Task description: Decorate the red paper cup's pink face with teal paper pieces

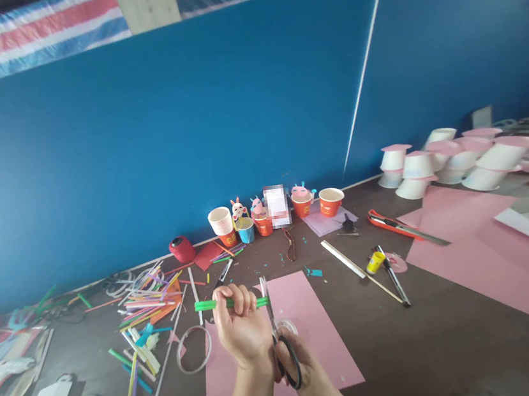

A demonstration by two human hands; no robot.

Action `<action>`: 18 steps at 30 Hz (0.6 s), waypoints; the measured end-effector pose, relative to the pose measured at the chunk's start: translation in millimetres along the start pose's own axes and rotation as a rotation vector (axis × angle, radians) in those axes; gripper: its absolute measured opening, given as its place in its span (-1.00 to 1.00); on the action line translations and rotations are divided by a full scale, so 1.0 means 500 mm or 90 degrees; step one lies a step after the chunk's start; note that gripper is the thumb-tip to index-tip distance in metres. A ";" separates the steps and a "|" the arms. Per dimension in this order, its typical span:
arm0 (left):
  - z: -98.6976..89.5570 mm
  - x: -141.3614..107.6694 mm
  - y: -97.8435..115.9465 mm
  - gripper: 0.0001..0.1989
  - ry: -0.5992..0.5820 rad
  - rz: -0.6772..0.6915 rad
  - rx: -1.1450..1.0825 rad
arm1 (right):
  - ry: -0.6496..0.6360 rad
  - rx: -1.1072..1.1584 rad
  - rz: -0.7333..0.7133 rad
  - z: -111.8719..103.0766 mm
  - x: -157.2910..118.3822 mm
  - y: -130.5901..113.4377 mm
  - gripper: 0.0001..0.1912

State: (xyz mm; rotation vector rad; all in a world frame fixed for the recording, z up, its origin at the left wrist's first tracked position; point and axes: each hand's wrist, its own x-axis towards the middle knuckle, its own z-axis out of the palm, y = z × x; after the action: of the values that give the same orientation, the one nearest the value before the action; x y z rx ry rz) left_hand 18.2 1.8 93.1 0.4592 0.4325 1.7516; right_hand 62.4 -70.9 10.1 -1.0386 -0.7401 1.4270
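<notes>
My left hand [242, 326] is closed around a small bundle of green straws [205, 306], which pokes out on both sides of the fist. In my right hand [304, 360] is a pair of scissors [292, 365] with black handles, its blades pointing away from me. The blades are at the right end of the green straws; whether they cut into it I cannot tell. Beneath both hands lies a sheet of pink paper [318, 320]. A roll of clear tape [287, 329] sits on it, partly hidden by my right hand.
Colored straws [151, 298] and a tape ring [180, 356] lie to the left. Along the blue wall stand stacked paper cups [222, 222] and decorated cups [262, 224]. On the right are a red utility knife [393, 226], larger pink paper [483, 254] and white cups [416, 173].
</notes>
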 end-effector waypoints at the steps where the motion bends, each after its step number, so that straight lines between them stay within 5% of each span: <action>1: 0.001 0.000 0.000 -0.80 0.001 -0.002 0.001 | -0.001 -0.004 -0.001 0.001 -0.002 -0.001 -0.54; 5: 0.005 0.008 0.011 -0.82 0.010 -0.009 0.013 | 0.006 -0.066 0.018 -0.013 -0.004 -0.031 -0.54; 9: -0.025 0.026 0.042 -0.82 -0.036 -0.073 0.136 | -0.023 -0.212 0.012 -0.095 0.004 -0.095 -0.54; 11: -0.061 0.033 0.057 -0.81 -0.075 -0.118 0.313 | -0.025 -0.377 0.007 -0.160 0.006 -0.126 -0.56; 14: -0.122 0.028 0.062 -0.79 -0.184 -0.157 0.682 | 0.100 -0.756 -0.061 -0.253 0.000 -0.152 -0.64; 18: -0.164 -0.003 0.031 -0.59 -0.355 -0.102 1.035 | 0.182 -1.031 -0.049 -0.321 -0.003 -0.151 -0.67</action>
State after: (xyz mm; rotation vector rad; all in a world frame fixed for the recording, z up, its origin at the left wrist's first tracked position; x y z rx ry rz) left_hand -37.0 -7.0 31.3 1.8901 1.3725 0.6909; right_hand 239.6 -82.2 12.7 -2.2734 -1.7304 0.3191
